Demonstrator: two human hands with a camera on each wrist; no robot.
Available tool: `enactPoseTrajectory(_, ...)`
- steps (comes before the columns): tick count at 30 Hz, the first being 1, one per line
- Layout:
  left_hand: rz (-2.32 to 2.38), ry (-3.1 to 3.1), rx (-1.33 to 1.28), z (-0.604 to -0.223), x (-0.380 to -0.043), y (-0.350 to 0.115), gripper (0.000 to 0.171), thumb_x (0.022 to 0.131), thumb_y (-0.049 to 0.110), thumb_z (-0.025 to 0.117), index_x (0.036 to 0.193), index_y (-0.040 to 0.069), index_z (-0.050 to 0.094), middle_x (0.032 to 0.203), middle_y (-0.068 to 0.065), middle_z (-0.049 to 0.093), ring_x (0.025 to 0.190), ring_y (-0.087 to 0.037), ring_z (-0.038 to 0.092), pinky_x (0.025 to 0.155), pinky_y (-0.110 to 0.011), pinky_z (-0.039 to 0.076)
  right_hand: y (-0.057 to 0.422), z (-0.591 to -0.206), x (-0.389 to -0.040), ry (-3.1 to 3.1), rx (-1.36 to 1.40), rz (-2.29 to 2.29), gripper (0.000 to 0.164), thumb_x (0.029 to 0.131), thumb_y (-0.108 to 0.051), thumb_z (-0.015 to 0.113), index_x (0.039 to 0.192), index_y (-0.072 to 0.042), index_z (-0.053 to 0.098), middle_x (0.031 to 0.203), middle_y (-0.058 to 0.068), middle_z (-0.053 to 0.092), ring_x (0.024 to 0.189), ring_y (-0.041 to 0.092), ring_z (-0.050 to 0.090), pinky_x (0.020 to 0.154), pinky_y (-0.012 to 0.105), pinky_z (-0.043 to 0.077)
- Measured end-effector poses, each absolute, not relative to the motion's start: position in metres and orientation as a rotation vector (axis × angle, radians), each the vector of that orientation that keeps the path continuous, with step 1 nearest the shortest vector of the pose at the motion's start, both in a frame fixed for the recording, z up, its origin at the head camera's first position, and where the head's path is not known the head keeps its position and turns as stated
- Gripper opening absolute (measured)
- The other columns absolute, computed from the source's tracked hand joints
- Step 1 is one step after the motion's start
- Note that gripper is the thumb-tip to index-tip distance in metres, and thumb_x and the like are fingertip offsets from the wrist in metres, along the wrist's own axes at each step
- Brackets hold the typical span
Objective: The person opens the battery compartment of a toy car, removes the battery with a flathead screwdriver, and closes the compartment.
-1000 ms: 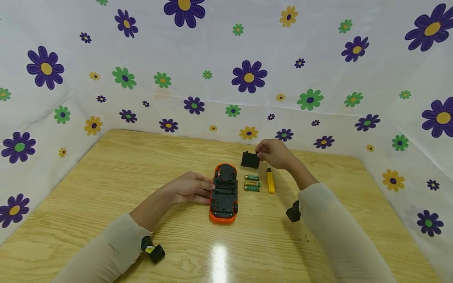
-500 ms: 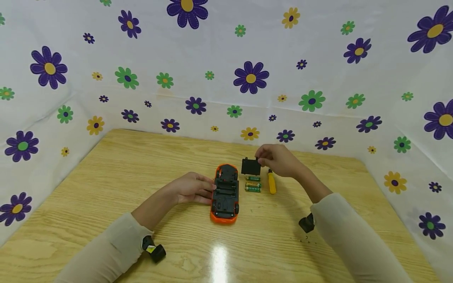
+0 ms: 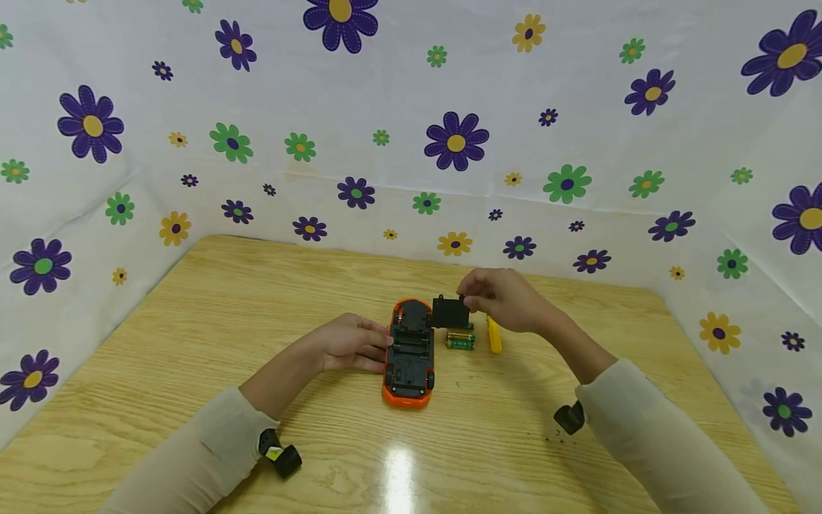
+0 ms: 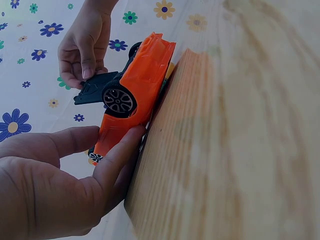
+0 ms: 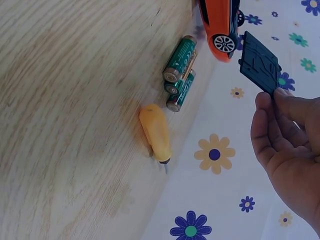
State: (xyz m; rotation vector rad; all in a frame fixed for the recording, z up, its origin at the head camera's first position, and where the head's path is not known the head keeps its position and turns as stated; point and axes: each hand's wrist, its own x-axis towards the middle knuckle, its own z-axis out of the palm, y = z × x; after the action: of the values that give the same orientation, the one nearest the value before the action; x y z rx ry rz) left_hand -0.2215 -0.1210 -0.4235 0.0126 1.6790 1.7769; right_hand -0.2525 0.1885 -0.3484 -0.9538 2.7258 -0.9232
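An orange toy car (image 3: 408,395) lies upside down on the table, its black underside up and its battery compartment uncovered. My left hand (image 3: 347,344) holds it by the left side; in the left wrist view the fingers (image 4: 117,157) lie against the orange body. My right hand (image 3: 504,298) pinches the edge of a black battery cover (image 3: 451,313) between thumb and fingertips. Raised off the table, the cover (image 5: 260,61) has ribs and small tabs. In the head view it overlaps the batteries (image 3: 460,343) and reaches the car's right edge.
Three green-and-gold batteries (image 5: 180,59) lie side by side right of the car. A screwdriver with a yellow handle (image 3: 494,335) lies beyond them. Small dark bits (image 3: 557,432) are scattered at the right. Flowered cloth (image 3: 359,235) walls the table's back and sides.
My right hand has brought the battery cover from behind the batteries toward me and slightly left, up to the car. My left hand and the car stay in place.
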Motion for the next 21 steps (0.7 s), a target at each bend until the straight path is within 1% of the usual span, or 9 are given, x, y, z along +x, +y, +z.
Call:
enactPoseTrajectory(7, 1.772, 1.681, 0.011, -0.425, -0.222, -0.121, 0.052, 0.104, 0.006, 0.059, 0.148, -0.012, 0.040, 0.132, -0.029, 0.061, 0.116, -0.037, 0.066, 0.094, -0.045, 0.060, 0.181, -0.352, -0.248, 2.670, -1.000, -0.975, 0.013, 0.100, -0.004, 0.066, 0.113, -0.002, 0.068, 0.099, 0.004, 0.072, 0.087, 0.018, 0.070, 0.081, 0.034, 0.062)
enactPoseTrajectory(12, 1.773, 1.681, 0.010, -0.425, -0.221, -0.121, 0.053, 0.104, 0.006, 0.059, 0.149, -0.012, 0.039, 0.132, -0.029, 0.061, 0.116, -0.037, 0.066, 0.094, -0.046, 0.060, 0.174, -0.354, -0.242, 2.623, -1.017, -1.016, 0.013, 0.100, -0.003, 0.065, 0.113, -0.003, 0.068, 0.098, 0.005, 0.073, 0.087, 0.025, 0.072, 0.079, 0.034, 0.062)
enactPoseTrajectory(15, 1.773, 1.683, 0.013, -0.424, -0.221, -0.121, 0.052, 0.103, 0.005, 0.059, 0.149, -0.012, 0.040, 0.131, -0.030, 0.061, 0.115, -0.037, 0.066, 0.094, -0.046, 0.060, 0.169, -0.355, -0.239, 2.612, -1.006, -1.023, 0.013, 0.100, -0.004, 0.066, 0.113, -0.003, 0.068, 0.098, 0.005, 0.072, 0.087, 0.024, 0.071, 0.078, 0.034, 0.061)
enactPoseTrajectory(21, 1.771, 1.685, 0.014, -0.424, -0.221, -0.120, 0.053, 0.103, 0.006, 0.060, 0.149, -0.012, 0.039, 0.131, -0.030, 0.061, 0.115, -0.036, 0.066, 0.094, -0.046, 0.060, 0.163, -0.359, -0.234, 2.593, -0.998, -1.042, 0.012, 0.100, -0.005, 0.067, 0.112, -0.004, 0.068, 0.098, 0.004, 0.072, 0.087, 0.018, 0.071, 0.078, 0.033, 0.062)
